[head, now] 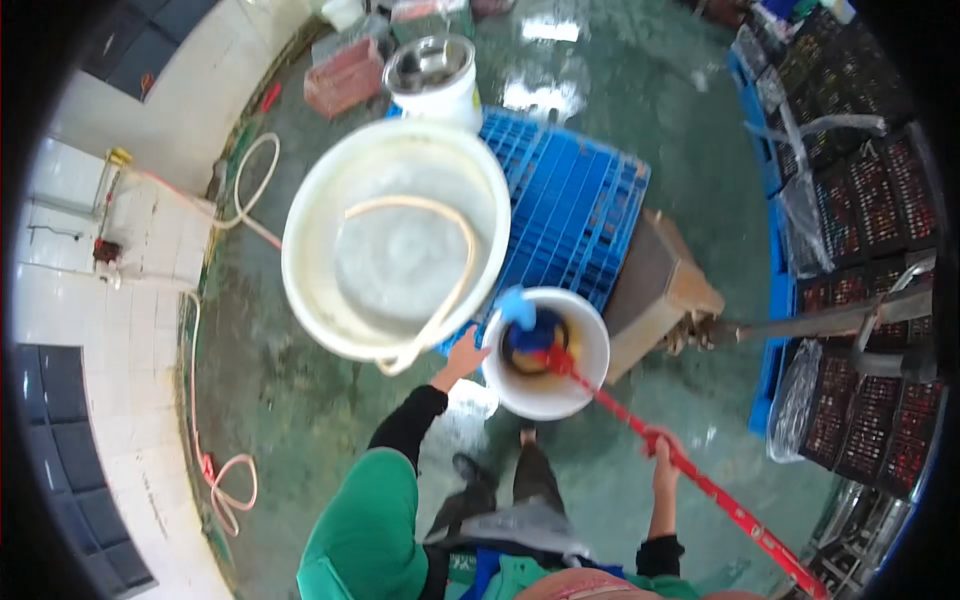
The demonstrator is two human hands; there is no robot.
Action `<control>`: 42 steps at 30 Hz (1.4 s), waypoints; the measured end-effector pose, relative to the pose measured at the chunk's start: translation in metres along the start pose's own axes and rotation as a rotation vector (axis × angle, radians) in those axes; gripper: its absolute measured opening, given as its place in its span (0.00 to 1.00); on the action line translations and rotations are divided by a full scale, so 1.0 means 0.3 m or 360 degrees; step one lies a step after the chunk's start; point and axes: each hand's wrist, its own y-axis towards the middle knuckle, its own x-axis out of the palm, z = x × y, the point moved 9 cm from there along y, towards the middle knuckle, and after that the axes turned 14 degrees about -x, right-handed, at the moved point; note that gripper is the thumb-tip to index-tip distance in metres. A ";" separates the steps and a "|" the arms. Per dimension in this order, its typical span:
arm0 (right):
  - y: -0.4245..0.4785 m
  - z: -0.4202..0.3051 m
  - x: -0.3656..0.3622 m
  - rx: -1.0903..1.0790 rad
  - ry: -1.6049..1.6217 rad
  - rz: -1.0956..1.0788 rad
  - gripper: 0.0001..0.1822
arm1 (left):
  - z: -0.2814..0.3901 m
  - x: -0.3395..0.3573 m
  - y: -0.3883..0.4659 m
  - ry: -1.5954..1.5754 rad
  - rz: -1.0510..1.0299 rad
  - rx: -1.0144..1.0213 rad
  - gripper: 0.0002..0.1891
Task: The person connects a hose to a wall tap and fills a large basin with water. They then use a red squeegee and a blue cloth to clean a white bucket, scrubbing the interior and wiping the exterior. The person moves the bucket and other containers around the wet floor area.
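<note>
My right hand grips a long red pole that slants from the lower right up into a white bucket. The pole's red head rests among dark blue material inside, over a yellowish-brown bottom or liquid; I cannot tell exactly what the blue material is. Light blue glove-like material lies at the bucket's upper left rim. My left hand is at the bucket's left side with its fingers apart; whether it touches the rim is unclear.
A large white tub with a pale hose stands by a blue plastic pallet. Right of the bucket is a brown box-like object. Stacked black crates line the right side. Another hose runs along the left wall over the wet floor.
</note>
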 end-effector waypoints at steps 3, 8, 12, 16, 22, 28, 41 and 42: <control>0.030 -0.055 0.044 0.0044 0.0015 -0.0029 0.14 | 0.241 -0.104 0.081 -0.0006 0.0178 0.0153 0.38; 0.044 -0.023 0.034 0.0076 0.0001 -0.0115 0.15 | 0.267 0.038 0.262 0.0000 -0.0175 0.0128 0.36; 0.023 0.001 -0.004 0.0141 0.0025 -0.0041 0.15 | 0.295 0.074 0.237 -0.0175 -0.0029 0.0162 0.31; 0.014 0.039 -0.043 0.0207 0.0069 0.0071 0.16 | 0.222 0.100 0.231 0.0067 -0.0175 0.0081 0.28; 0.001 0.083 -0.160 0.0372 0.0277 0.0313 0.15 | 0.007 0.163 0.007 -0.0018 -0.0269 -0.0027 0.30; 0.077 -0.103 0.079 0.0301 0.0167 -0.0322 0.15 | -0.171 0.233 -0.310 -0.0287 -0.0204 -0.0431 0.31; -0.147 -0.425 0.758 0.0196 0.0249 -0.1436 0.13 | -0.939 0.097 -0.825 -0.0989 0.0142 -0.0939 0.18; -0.203 -0.452 0.798 0.0190 0.0173 -0.1490 0.12 | -0.889 0.015 -0.891 -0.1285 0.0083 -0.1016 0.20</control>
